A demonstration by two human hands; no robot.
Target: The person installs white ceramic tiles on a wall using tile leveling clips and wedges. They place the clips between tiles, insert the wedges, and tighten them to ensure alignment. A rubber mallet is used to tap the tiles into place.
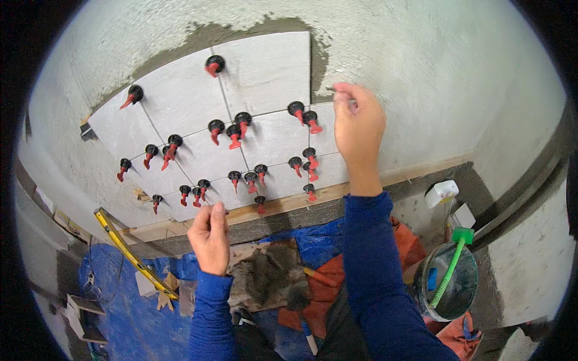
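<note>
Light grey tiles (268,72) cover part of the wall in front of me, with grey mortar showing along their top and upper right edges. Black-and-red tile levelling clips (242,122) stand out from the joints, several to a row. My right hand (361,129) is raised beside the upper right tile. Its thumb and forefinger pinch a tiny dark piece too small to name. Lower down, my left hand (209,239) is closed below the bottom clips. Thumb and fingers press together, and whatever they hold is hidden.
A yellow spirit level (129,249) leans at the left. At the lower right stands a bucket (453,295) with a green-handled tool (450,274) in it. A mortar-smeared board (265,274) and blue sheeting (129,307) lie below. A wooden batten (397,175) runs under the tiles.
</note>
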